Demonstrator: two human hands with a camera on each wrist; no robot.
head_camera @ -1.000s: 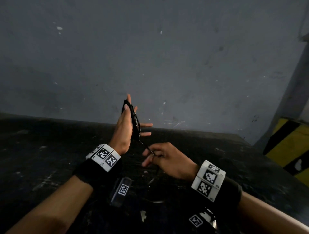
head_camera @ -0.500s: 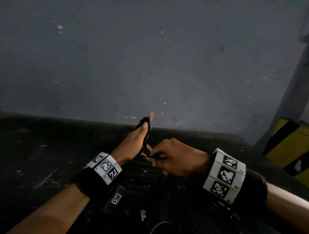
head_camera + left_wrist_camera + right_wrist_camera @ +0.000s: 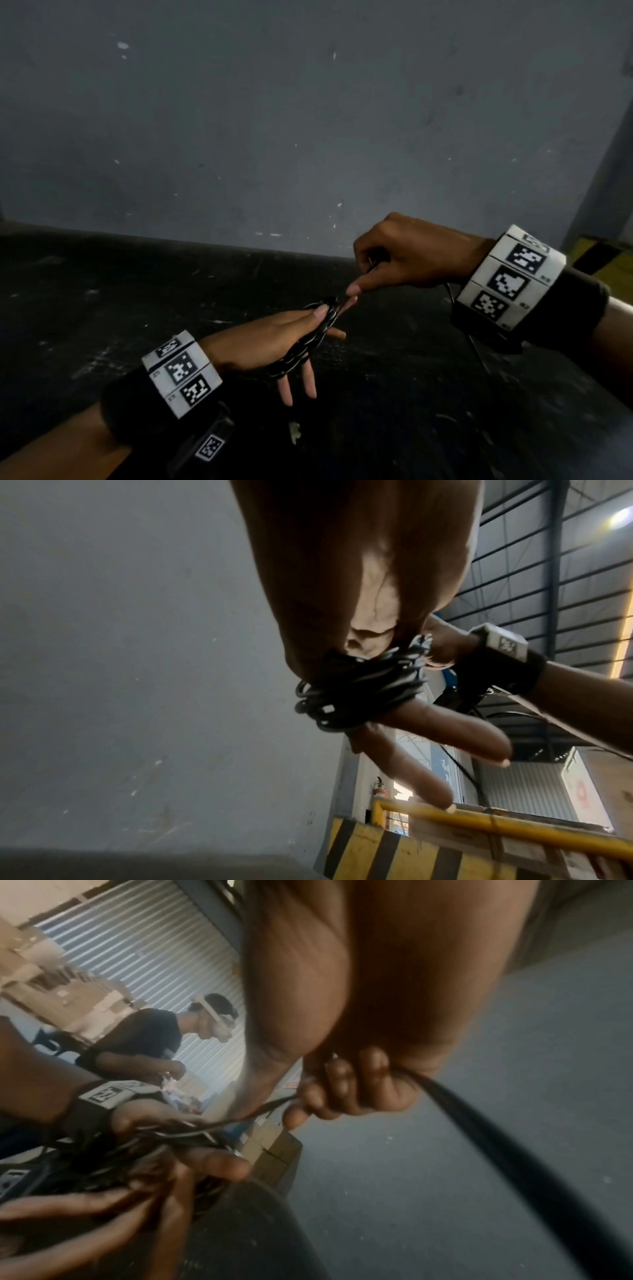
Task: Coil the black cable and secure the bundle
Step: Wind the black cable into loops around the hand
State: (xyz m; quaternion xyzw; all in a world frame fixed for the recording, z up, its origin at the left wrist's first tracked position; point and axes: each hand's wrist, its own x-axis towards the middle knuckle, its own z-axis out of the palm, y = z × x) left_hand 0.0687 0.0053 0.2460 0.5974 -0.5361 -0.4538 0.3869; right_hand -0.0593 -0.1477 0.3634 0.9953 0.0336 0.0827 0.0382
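Observation:
The black cable (image 3: 310, 342) is wound in several loops round my left hand (image 3: 267, 339), which hovers over the dark table with straight, spread fingers pointing right and down. The left wrist view shows the coil (image 3: 359, 691) wrapped across the base of the fingers (image 3: 445, 734). My right hand (image 3: 404, 260) is up and to the right, its curled fingers pinching a thin strand of the cable (image 3: 260, 1110) that runs down to the coil (image 3: 120, 1156). Its forefinger tip nearly meets the top of the coil. The cable's free end is hidden.
A dark, scuffed table (image 3: 102, 308) stretches below both hands, with a grey wall (image 3: 308, 120) behind it. A yellow-and-black striped barrier (image 3: 606, 260) stands at the right. Another person (image 3: 147, 1037) is bent over work in the right wrist view. A thicker black lead (image 3: 514, 1137) hangs from my right wrist.
My left hand has tipped from upright to nearly flat and sunk lower. My right hand has risen from beside it to the upper right, drawing the strand over the coil.

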